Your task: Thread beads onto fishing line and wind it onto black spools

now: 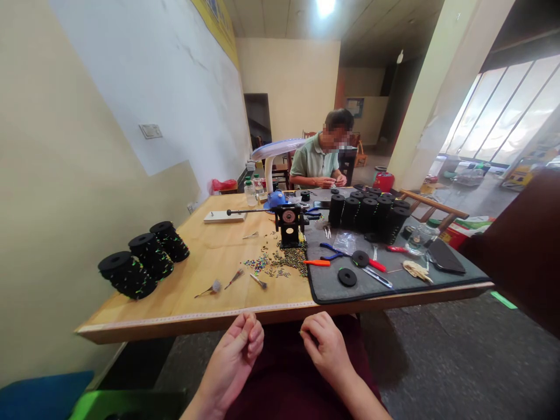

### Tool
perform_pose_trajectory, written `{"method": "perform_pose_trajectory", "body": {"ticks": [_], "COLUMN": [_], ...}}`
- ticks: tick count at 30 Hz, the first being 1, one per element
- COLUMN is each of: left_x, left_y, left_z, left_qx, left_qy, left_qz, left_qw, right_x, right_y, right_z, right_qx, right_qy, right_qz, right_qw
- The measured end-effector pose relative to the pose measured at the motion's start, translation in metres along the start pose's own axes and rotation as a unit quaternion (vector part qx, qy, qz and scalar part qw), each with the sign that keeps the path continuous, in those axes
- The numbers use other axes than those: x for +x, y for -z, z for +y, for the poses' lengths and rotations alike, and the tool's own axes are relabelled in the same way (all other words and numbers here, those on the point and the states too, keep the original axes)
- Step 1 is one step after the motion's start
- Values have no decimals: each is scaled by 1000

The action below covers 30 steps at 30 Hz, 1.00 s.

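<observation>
Now, left hand [238, 347]: thumb and fingertips pinched together; anything held, too small to tell.
Right hand [326, 345]: fingers curled; grip unclear.
Table edge [175, 328]: just beyond both.

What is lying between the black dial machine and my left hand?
In the head view, from the black dial machine to your left hand lie small loose parts, a brush-like tuft and a measuring tape.

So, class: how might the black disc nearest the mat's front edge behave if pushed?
Lying flat, the black disc would probably slide rather than roll. Its round outline suggests it could roll on edge. Its matte, foam-like look hints at lightness.
</observation>
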State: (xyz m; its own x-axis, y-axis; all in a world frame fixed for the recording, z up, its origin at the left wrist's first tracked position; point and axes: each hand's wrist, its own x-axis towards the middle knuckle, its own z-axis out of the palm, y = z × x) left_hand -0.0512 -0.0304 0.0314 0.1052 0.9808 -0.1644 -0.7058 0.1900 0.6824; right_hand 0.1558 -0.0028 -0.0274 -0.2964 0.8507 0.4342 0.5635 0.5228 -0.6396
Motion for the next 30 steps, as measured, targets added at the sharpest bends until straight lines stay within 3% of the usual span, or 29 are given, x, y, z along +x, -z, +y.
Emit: {"method": "perform_pose_trajectory", "body": {"ticks": [6, 11, 13, 16, 18, 20, 22, 26, 30], "left_x": [-6, 1, 3, 2, -2, -6, -10, -10, -6], "left_y": [-12, -16, -15, -16, -17, -20, -21, -20, -13], "left_z": [0, -6, -7, -8, -9, -11, -13, -13, -12], "left_qx": [63, 220, 267, 326, 368, 416, 465, 536, 547], "left_qy": [-17, -37, -50, -60, -59, -74, -124, -208, -200], "left_qz": [0, 0, -9, -31, -44, -54, -64, -78, -73], "left_qw": [998, 975, 962, 943, 927, 905, 874, 815, 810], "right_x": [0, -2, -2, 1, 4, 7, 9, 9, 6], "right_y": [3, 9, 15, 25, 29, 28, 22, 4, -7], "right_z": [9, 13, 10, -4, -17, -30, -41, -54, -53], "right_qx": [50, 157, 235, 415, 509, 551, 556, 507, 422], "right_qy": [-14, -135, -216, -309, -320, -304, -275, -210, -187], "right_qz": [-4, 37, 40, 21, 11, -4, -33, -89, -134], "right_qw": [999, 978, 947, 856, 799, 777, 784, 831, 877]}}
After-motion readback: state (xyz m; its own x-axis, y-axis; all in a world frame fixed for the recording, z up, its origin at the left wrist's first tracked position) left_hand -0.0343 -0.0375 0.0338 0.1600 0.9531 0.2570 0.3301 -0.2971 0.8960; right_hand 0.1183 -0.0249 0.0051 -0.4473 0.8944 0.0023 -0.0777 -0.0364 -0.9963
